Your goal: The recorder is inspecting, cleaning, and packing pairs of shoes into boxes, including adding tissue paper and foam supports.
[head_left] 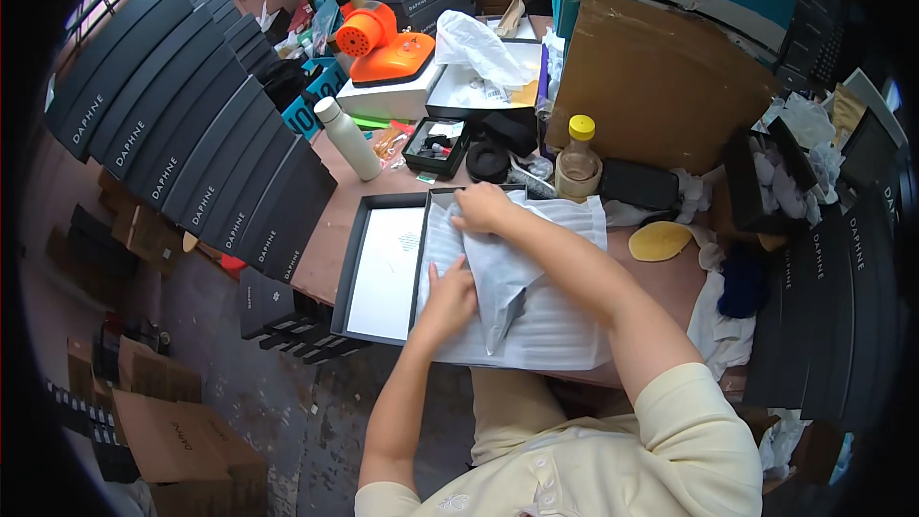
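Note:
In front of me lies a dark grey shoe box, its one half [352, 325] showing a white paper-lined inside. To the right, a white foam sheet [565, 325] spreads over the other half and hangs toward the table's near edge. A bundle in thin white wrapping [505, 273] rests on the sheet, a greyish shape showing through; I cannot make out what it is. My left hand [448, 306] lies on the near left of the bundle, thumb and forefinger apart. At the bundle's far end, my right hand [486, 209] has its fingers curled on the wrapping.
A tall stack of dark shoe boxes [206, 148] leans at left; another [828, 297] stands at right. Beyond my hands are a white bottle [348, 142], a yellow-capped jar [578, 168], an orange device [392, 48] and a large carton [661, 86]. A yellow pad [660, 241] lies at right.

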Action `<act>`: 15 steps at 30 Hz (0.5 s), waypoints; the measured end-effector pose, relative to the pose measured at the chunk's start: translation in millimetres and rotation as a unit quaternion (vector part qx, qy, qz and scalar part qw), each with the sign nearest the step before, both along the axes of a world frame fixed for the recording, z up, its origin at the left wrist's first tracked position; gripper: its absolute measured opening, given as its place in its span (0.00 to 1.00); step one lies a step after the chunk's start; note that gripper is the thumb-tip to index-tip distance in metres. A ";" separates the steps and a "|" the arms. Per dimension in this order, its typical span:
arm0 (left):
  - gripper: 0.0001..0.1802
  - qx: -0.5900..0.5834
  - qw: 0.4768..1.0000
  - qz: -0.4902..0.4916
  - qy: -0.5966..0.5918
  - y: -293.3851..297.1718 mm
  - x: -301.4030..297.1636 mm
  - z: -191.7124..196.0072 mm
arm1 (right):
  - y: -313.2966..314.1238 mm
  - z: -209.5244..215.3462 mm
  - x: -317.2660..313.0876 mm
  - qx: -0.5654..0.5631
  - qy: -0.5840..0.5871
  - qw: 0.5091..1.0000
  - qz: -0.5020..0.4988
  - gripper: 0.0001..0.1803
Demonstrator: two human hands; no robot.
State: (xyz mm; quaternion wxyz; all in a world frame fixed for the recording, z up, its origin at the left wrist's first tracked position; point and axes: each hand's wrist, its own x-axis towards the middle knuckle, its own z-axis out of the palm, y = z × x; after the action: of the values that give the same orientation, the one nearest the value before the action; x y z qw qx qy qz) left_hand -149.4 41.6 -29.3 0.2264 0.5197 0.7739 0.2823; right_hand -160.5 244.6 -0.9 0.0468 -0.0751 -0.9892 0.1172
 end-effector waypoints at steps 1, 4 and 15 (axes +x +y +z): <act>0.27 0.059 0.994 0.027 -0.085 -4.4 -6.8 -4.7 | -1.5 6.3 -0.4 0.001 0.041 0.999 0.022 0.22; 0.26 0.147 0.977 0.055 -0.144 19.5 15.2 41.8 | 4.1 -1.0 -12.9 0.020 0.069 0.994 0.079 0.21; 0.26 -0.049 0.996 -0.039 0.065 8.9 15.7 39.3 | 23.9 137.2 143.0 -0.290 0.295 0.910 -0.024 0.14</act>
State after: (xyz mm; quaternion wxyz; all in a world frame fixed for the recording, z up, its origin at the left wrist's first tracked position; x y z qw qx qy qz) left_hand -133.7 50.5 10.0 0.2112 0.5550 0.7792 0.2005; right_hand -17.5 268.4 136.3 0.3155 -0.0707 -0.8506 0.4146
